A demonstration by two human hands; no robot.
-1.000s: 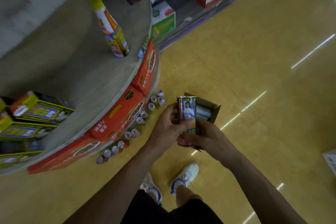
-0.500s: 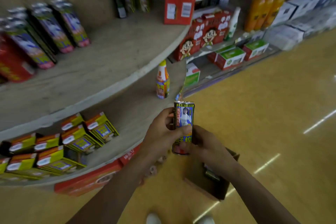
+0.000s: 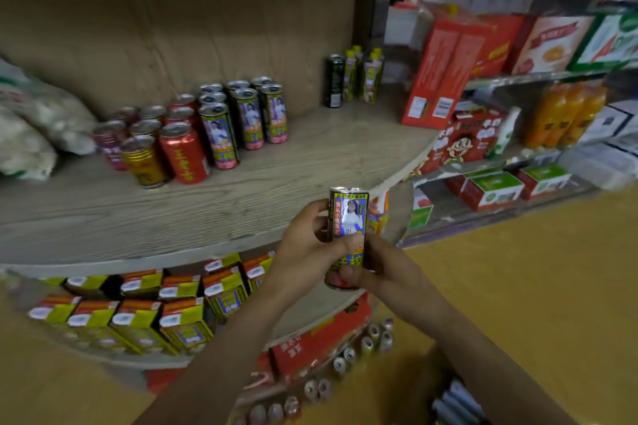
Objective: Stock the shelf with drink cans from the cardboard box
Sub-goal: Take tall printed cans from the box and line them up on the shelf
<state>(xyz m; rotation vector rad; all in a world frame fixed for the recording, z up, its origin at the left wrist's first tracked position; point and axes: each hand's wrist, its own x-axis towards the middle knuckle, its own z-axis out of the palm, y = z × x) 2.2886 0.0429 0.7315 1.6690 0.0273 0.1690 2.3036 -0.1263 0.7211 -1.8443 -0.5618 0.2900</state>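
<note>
Head view: the drink can (image 3: 348, 217) stands upright in the air, in front of the edge of the curved wooden shelf (image 3: 241, 207) and held between both hands. It is tall and slim, with a silver top rim and a dark label. The label has a blue panel with a figure in white, a red strip of characters beside the panel, large yellow characters lower down and a red base. The left grip (image 3: 303, 245) is closed around the middle of the can, with the thumb across the front. The right grip (image 3: 390, 272) is closed around the bottom part, with the thumb on the red base. On the shelf behind, the matching cans (image 3: 248, 121) stand in rows, just beside the red cans (image 3: 183, 155). The cardboard box (image 3: 421, 386) is low at the right and blurred, with grey cans (image 3: 455, 400) inside.
</note>
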